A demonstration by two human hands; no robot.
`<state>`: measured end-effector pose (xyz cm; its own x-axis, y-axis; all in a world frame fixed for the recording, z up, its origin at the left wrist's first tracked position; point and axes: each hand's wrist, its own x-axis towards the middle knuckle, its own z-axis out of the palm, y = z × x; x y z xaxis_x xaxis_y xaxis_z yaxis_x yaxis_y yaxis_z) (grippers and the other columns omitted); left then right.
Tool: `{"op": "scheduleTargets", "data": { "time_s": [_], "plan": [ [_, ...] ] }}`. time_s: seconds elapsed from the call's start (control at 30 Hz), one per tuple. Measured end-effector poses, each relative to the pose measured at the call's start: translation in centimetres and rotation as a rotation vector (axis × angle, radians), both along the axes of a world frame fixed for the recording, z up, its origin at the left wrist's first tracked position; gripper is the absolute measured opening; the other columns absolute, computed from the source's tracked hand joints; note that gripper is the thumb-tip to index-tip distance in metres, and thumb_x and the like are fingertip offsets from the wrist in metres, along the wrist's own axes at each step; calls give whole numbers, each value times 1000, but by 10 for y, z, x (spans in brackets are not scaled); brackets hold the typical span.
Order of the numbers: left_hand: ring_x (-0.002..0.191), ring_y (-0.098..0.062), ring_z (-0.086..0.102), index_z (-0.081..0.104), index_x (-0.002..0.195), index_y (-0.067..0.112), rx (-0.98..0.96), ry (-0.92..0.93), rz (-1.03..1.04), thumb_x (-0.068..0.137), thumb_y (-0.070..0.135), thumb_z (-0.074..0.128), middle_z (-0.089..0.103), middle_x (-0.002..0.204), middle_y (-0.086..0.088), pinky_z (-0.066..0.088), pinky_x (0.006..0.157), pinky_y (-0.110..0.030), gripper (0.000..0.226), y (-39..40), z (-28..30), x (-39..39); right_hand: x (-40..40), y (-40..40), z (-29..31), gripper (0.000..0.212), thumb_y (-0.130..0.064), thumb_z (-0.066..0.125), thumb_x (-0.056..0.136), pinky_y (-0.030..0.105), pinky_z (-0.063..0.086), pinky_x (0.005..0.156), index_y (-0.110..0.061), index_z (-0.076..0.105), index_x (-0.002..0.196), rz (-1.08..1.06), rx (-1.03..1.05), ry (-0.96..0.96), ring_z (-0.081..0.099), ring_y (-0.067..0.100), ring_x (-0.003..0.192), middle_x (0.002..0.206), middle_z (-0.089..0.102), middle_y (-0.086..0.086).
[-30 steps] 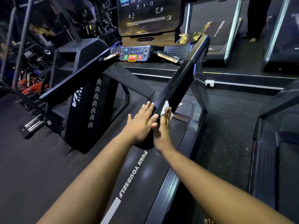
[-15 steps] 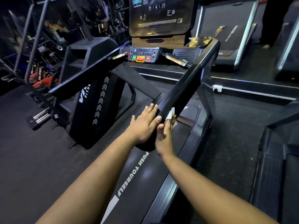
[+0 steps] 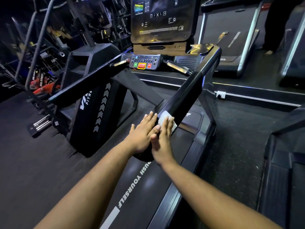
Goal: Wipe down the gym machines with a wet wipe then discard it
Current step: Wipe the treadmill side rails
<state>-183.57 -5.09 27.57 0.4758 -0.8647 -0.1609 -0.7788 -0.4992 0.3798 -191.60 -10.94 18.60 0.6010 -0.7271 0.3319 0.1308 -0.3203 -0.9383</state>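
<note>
The crumpled white wet wipe (image 3: 165, 116) was pressed flat-fingered by the right hand (image 3: 162, 142) against the black padded treadmill handrail (image 3: 186, 95), steadied by the outstretched left hand (image 3: 143, 133), so wiping seemed underway, with discarding judged not yet done

A white wipe (image 3: 165, 116) on a black handrail (image 3: 186, 95); the black belt (image 3: 142, 184) bears white lettering.

Two hands wiping a treadmill handrail

The right hand (image 3: 162, 142) presses a white wet wipe (image 3: 164, 117) flat against the black handrail (image 3: 186, 95) near its lower end, while the left hand (image 3: 143, 131) lies open on the rail's other side, fingers straight, above the treadmill belt (image 3: 140, 184).
</note>
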Motion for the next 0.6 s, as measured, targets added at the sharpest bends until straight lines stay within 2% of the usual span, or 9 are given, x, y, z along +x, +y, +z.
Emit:
{"op": "scheduleTargets", "data": {
  "time_s": [0.1,0.2,0.27,0.37,0.47,0.6],
  "plan": [
    [154,-2,-12,5,162,38,36,-11,12,107,53,25,-8,169,19,-6,123,-61,60,-5,1,2,7,-41,13,126,-101,9,67,28,-10,124,-14,-7,157,-36,31,13,-22,12,151,163,-20,0],
    [154,-3,-13,3,162,38,59,-36,8,107,55,25,-9,169,17,-10,122,-61,62,-16,3,4,10,-84,24,138,-104,6,61,35,-12,125,-7,-7,158,-49,42,62,-22,11,150,165,-21,5],
    [154,-3,-12,4,162,37,56,-63,-6,107,55,25,-7,169,17,-9,122,-61,62,-25,3,2,6,-84,18,137,-104,8,62,36,-10,126,-7,-8,158,8,36,44,-23,12,151,165,-21,6],
    [154,-2,-9,4,162,37,28,-62,-6,107,53,26,-5,169,19,-5,123,-62,62,-34,1,-1,-10,-49,-1,124,-96,13,74,31,-7,126,-8,-5,158,138,-47,-19,-19,12,154,166,-19,6],
    [154,0,-8,2,162,38,-7,-35,8,107,52,28,-4,169,21,-1,124,-60,62,-34,0,0,-11,-47,-13,120,-92,16,80,27,-7,124,-2,-1,158,149,-117,2,-19,13,154,166,-18,8],
    [154,-1,-9,6,163,37,24,-111,-2,107,51,29,-3,169,20,3,125,-59,61,-33,-2,-2,3,-100,-2,126,-95,15,76,38,-5,127,-2,-4,159,34,-119,62,-20,17,153,165,-18,10]
  ]
}}
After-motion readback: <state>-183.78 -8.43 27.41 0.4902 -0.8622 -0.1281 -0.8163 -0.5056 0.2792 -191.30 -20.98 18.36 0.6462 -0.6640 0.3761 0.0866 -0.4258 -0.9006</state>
